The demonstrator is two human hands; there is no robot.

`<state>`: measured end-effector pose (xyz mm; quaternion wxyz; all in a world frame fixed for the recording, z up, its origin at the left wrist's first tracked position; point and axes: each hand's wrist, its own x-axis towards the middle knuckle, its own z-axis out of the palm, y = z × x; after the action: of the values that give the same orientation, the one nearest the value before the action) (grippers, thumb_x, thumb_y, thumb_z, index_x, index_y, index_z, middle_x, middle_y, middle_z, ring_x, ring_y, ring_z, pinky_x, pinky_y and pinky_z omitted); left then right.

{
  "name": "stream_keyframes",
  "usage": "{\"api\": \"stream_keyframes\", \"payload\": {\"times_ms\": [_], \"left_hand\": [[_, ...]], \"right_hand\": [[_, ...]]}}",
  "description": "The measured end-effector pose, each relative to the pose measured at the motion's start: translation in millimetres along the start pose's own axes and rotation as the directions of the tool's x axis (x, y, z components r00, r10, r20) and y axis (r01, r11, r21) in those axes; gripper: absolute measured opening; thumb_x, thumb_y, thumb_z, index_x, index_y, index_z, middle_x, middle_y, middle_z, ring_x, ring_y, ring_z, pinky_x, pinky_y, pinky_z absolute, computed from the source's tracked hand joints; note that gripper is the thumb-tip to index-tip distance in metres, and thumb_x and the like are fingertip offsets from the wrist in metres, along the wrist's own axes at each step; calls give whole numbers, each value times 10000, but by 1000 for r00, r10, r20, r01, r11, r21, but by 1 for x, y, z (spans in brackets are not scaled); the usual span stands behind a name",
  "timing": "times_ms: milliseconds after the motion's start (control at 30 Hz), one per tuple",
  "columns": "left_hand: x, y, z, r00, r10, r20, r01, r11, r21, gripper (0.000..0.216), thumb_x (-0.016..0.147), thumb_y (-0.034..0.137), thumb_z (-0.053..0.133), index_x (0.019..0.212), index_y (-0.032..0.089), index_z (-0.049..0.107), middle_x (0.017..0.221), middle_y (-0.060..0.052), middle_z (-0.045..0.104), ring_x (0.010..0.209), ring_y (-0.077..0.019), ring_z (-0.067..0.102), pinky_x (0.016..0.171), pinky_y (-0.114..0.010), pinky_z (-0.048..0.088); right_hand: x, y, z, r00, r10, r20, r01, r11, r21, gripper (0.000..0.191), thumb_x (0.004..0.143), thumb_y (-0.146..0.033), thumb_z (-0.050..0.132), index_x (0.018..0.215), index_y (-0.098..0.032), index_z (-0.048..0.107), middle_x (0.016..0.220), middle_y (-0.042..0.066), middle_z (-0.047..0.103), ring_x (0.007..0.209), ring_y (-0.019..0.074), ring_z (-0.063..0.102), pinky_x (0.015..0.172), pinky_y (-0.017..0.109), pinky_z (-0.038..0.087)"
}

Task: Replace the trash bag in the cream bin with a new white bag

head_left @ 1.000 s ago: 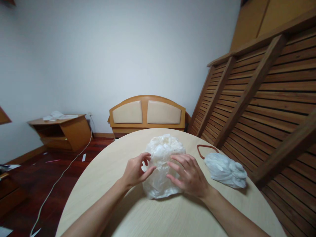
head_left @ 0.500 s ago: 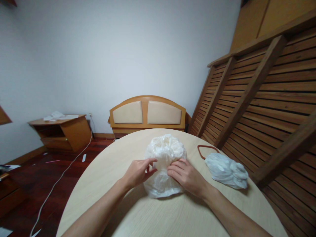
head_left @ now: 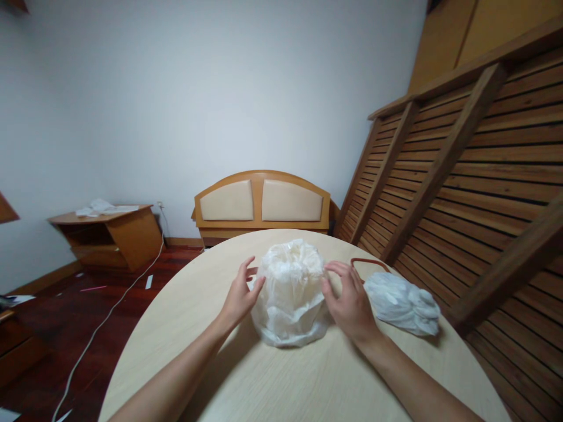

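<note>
I am facing a pale wall [head_left: 229, 94], which is filling most of the upper view. A slatted wooden panel [head_left: 440, 193] is slanting along the right side. A round, light wooden table [head_left: 176, 328] is standing directly in front of me, and a dark red floor [head_left: 125, 272] is showing beyond it on the left. A headboard [head_left: 257, 199] with two cream padded sections is standing past the far edge. A low wooden cabinet [head_left: 136, 240] is standing farther left.

The white plastic bag [head_left: 290, 293] is sitting upright near the middle of the table, bulging, its top crumpled and gathered; I cannot identify any contents. A smaller pale bag [head_left: 400, 302] is lying to its right, bunched at one end.

My right hand [head_left: 352, 305] is curving at the white plastic bag's right side; I cannot tell whether its fingertips are pinching the film. My left hand [head_left: 241, 293] is curving at the opposite side, thumb and fingers standing apart. A bent reddish-brown bar [head_left: 369, 261] is lying just beside the smaller pale bag. A white strip [head_left: 149, 281] is lying on the floor
</note>
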<state>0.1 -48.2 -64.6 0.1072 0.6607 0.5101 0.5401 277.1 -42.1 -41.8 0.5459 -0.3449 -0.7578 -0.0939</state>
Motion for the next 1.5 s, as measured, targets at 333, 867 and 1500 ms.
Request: {"api": "stream_keyframes", "payload": {"times_ms": [333, 867, 1500], "left_hand": [[7, -11, -8, 989, -110, 103, 124, 981, -151, 387, 835, 392, 669, 1137, 174, 565, 786, 10, 650, 733, -144, 661, 671, -273, 533], [-1, -20, 0, 986, -15, 164, 17, 1000, -12, 537, 880, 338, 623, 1361, 184, 443, 947, -58, 712, 837, -195, 693, 816, -387, 561], [-6, 23, -8, 926, 310, 215, -334, 938, 87, 529, 937, 226, 569, 1454, 253, 456, 1515, -158, 430, 1418, -283, 438, 1167, -497, 400]], "right_hand": [[-9, 35, 20, 889, 370, 270, -439, 856, 272, 280, 884, -339, 589, 1114, -182, 615, 933, 81, 729, 902, 239, 707, 838, 416, 562], [-11, 17, 10, 891, 261, 372, -358, 907, 220, 777, 889, -269, 621, 1563, -280, 235, 1506, 150, 495, 1319, 266, 556, 1071, 488, 476], [0, 6, 4, 951, 130, 281, -198, 953, 228, 429, 972, -324, 556, 1394, -278, 497, 1532, 125, 446, 1418, 266, 440, 1153, 526, 393]]}}
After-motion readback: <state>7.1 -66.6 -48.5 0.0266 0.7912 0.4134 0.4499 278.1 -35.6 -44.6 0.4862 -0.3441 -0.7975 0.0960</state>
